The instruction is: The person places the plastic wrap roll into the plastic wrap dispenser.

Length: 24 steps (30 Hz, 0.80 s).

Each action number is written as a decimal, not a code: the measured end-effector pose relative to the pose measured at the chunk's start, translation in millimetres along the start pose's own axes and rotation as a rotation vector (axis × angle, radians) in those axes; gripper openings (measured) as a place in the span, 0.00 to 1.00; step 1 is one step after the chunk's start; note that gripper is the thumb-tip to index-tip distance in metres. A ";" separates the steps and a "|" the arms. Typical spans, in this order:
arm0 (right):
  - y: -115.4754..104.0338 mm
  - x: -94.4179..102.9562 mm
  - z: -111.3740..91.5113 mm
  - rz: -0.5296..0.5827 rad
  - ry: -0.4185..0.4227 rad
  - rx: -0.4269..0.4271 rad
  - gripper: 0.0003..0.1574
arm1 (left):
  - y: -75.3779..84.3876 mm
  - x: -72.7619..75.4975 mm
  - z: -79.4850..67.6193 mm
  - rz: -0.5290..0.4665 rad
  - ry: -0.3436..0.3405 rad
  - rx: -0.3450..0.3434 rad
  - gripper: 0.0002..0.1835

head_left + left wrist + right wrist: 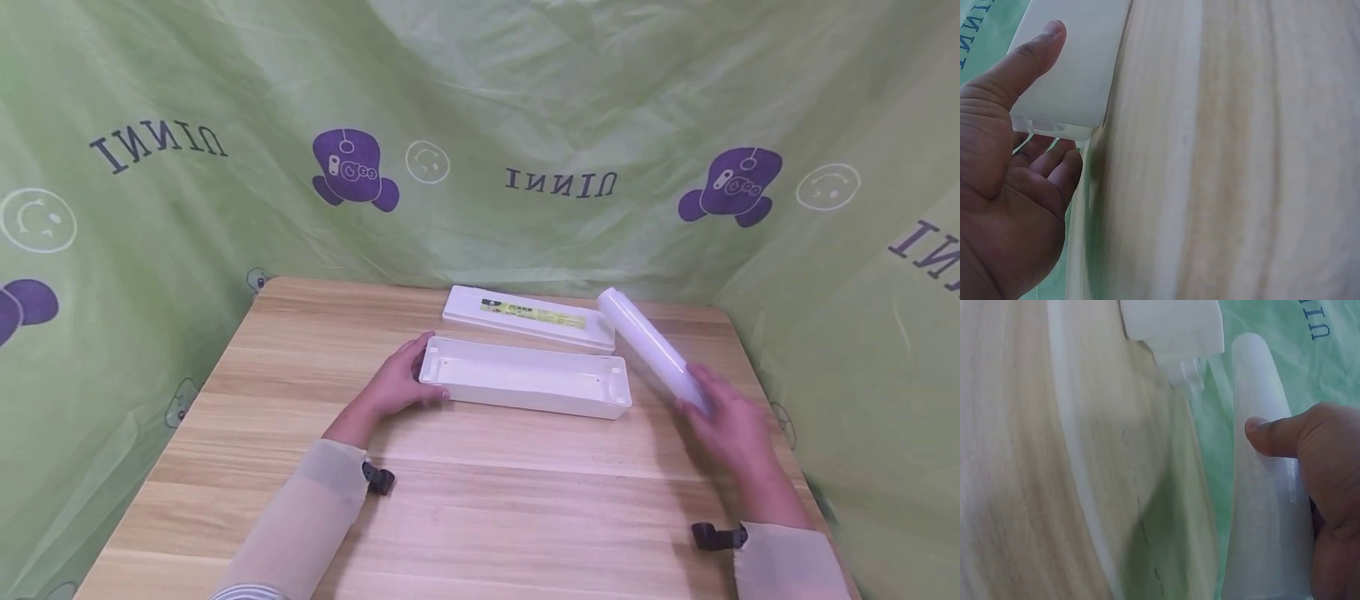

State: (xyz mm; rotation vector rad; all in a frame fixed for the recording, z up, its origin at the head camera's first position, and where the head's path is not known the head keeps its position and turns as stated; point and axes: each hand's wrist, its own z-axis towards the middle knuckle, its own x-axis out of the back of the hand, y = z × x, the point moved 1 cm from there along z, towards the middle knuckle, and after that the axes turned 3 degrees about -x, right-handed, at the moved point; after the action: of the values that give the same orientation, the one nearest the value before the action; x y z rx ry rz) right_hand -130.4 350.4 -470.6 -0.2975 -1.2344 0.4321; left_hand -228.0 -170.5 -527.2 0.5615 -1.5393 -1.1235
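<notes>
Left hand grips one end of the lidless white plastic box on the wooden table; the right hand holds a plastic-film roll slantwise near the box's other end.

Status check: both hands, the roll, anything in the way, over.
Left hand grips white box by one end. Right hand holds roll, outside the box. Lid off, behind box, not blocking it.

Between the sleeves there is room over the near worktop, but farther back the way is barred by the white tray, the lid behind it and the slanted roll in the right grip.
</notes>
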 end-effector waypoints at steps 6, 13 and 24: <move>-10.0 0.7 4.5 0.004 -0.013 0.024 0.41 | 0.7 0.1 -0.3 -0.007 -0.002 0.000 0.67; -26.0 0.0 10.5 0.011 -0.044 0.054 0.42 | 2.3 0.4 -1.7 -0.011 -0.005 0.013 0.67; -43.5 -7.7 20.2 0.038 -0.054 0.117 0.41 | 2.0 1.8 -2.0 -0.009 -0.006 0.008 0.67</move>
State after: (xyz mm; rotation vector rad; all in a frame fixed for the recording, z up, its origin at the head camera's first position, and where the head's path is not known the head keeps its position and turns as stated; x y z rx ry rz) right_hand -144.8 308.1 -451.6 -0.2110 -1.2523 0.5460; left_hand -226.2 -171.8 -524.7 0.5718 -1.5481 -1.1274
